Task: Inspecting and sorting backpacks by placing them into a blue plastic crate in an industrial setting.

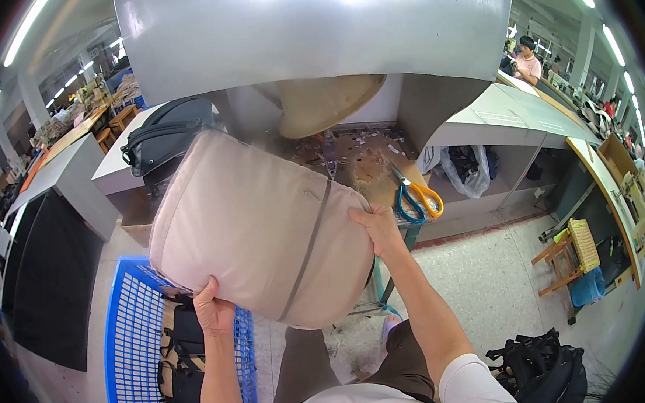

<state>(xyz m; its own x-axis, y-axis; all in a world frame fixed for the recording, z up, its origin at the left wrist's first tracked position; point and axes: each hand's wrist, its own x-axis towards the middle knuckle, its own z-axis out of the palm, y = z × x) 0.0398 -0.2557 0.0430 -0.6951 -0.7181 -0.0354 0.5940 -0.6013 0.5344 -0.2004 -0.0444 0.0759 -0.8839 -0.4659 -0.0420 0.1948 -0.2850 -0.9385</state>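
Note:
A beige padded bag with a grey zipper line fills the middle of the view, held up and tilted in front of me. My left hand grips its lower left edge. On the bag's right edge, my right hand holds it with the fingers curled around the rim. Both forearms come up from the lower edge.
Below the left hand stands a blue plastic crate with dark and tan bags inside. A workbench behind the bag carries blue and orange scissors and scraps. A dark bag lies on a grey table. Black bags sit on the floor at right.

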